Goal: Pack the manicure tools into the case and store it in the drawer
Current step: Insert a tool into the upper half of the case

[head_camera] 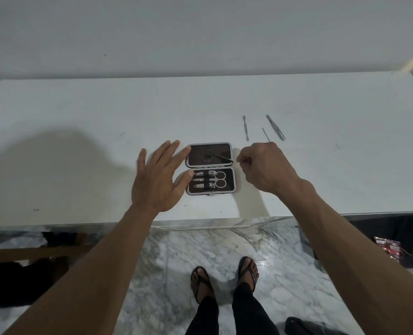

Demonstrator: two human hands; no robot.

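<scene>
A small manicure case lies open on the white table. Its near half holds two nail clippers and small scissors under a strap. My left hand rests flat, fingers spread, against the case's left edge. My right hand pinches a thin metal tool whose tip lies across the far half of the case. Beyond my right hand a cuticle pusher, a thin pick and tweezers lie loose on the table.
A wall rises right behind the table. Below the table's front edge a pale drawer front shows above the marble floor. My feet in sandals stand there. A red packet lies on the floor at the right.
</scene>
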